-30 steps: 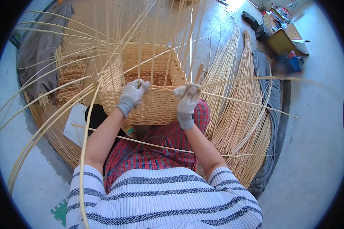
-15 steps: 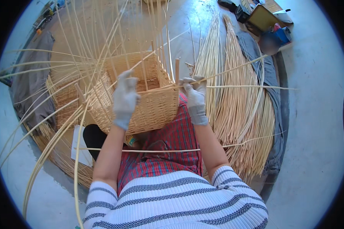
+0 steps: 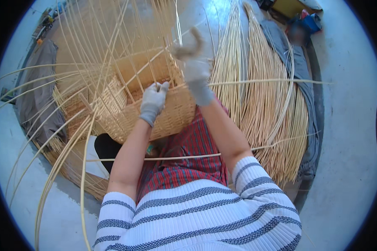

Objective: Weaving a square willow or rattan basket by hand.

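A rectangular woven wicker basket (image 3: 163, 121) with long upright rods sits before me, partly over the red plaid cloth (image 3: 184, 167) on my lap. My left hand (image 3: 154, 101), in a grey glove, is closed on a rod at the basket's near rim. My gloved right hand (image 3: 195, 69) is raised above the basket's right corner; its fingers are smeared by motion, and I cannot make out what, if anything, they hold. A long pale strand (image 3: 280, 80) extends rightward from near that corner. Other loose strands fan out to the left.
Bundles of long pale rods (image 3: 268, 129) lie at my right on grey cloth (image 3: 305, 113). Another grey cloth (image 3: 37, 96) and a smaller woven piece (image 3: 71, 113) lie at the left. At the back right are a yellowish box (image 3: 289, 6) and blue items (image 3: 312, 21).
My right hand has moved up and inward from the right corner. My left hand dipped, blurred, half a second ago and now grips at the near rim again. The basket has shifted slightly left.
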`<state>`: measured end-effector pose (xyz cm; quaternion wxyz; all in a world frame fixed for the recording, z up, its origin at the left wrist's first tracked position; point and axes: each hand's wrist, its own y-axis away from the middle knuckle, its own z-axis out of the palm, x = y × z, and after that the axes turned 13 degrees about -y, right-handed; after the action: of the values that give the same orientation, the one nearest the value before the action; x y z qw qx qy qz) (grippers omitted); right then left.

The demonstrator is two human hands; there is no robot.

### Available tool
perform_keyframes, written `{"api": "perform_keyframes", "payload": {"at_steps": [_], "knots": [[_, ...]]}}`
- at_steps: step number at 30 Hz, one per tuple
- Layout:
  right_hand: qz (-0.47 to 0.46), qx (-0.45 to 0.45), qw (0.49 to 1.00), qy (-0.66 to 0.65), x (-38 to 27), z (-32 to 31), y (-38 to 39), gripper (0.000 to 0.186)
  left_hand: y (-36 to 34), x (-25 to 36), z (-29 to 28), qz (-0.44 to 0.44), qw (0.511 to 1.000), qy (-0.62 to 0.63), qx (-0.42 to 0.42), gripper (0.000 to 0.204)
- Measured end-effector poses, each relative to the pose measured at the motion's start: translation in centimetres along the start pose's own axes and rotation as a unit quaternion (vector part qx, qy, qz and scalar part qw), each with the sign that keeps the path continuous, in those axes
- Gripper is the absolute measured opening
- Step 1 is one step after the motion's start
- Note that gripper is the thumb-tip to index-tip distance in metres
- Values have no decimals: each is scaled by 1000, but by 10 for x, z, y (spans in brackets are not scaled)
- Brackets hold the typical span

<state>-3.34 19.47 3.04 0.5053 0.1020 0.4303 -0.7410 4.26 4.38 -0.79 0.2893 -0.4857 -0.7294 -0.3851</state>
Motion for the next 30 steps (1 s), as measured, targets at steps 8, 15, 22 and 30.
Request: {"api": "perform_keyframes", "payload": {"at_steps": [8, 15, 22, 30], "knots": [[278, 88, 917, 273, -98, -70, 111, 18, 18, -13, -4, 120, 993, 12, 18, 31], [725, -79, 682, -47, -182, -49, 218, 35, 122, -84, -21, 244, 748, -614, 68, 86], [672, -115, 731, -33, -174, -45, 204, 32, 62, -102, -48, 210, 744, -627, 94, 91], [417, 132, 733, 520, -129, -287, 127, 31, 48, -92, -59, 257, 753, -590, 138, 91]]}}
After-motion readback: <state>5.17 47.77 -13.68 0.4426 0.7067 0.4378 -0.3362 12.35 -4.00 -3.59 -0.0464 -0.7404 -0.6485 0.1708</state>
